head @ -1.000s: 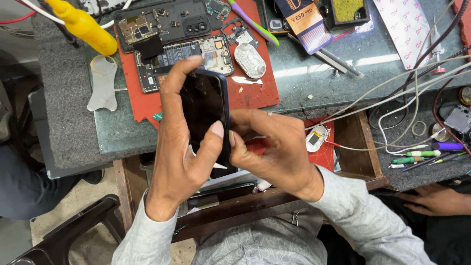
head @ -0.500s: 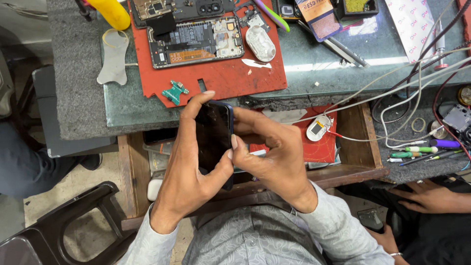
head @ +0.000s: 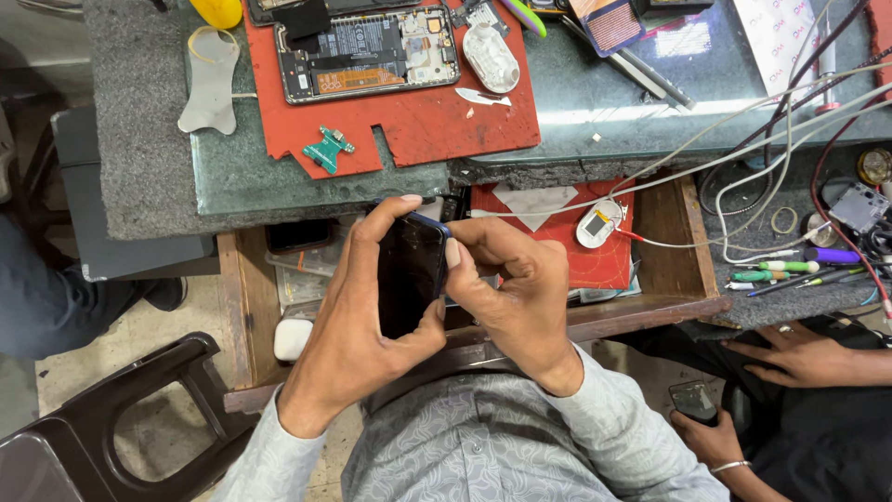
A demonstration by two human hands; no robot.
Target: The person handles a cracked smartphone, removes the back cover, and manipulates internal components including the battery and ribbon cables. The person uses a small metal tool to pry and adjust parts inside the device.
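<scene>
The dark phone point(head: 412, 274) shows only its face — its edges sit under the fingers of both hands. The yellow tool point(head: 216, 11) and opened phone point(head: 367, 51) run off the top edge.

Evenly and brightly lit from overhead. Strong white glare across the glass counter top point(head: 650, 112) toward its right edge. Soft shadow under the counter's front edge, into the open drawer point(head: 669, 242). Sharp at centre; slightly stretched at the corners. Dimmer at the lower left, around the dark chair point(head: 121, 418).
</scene>
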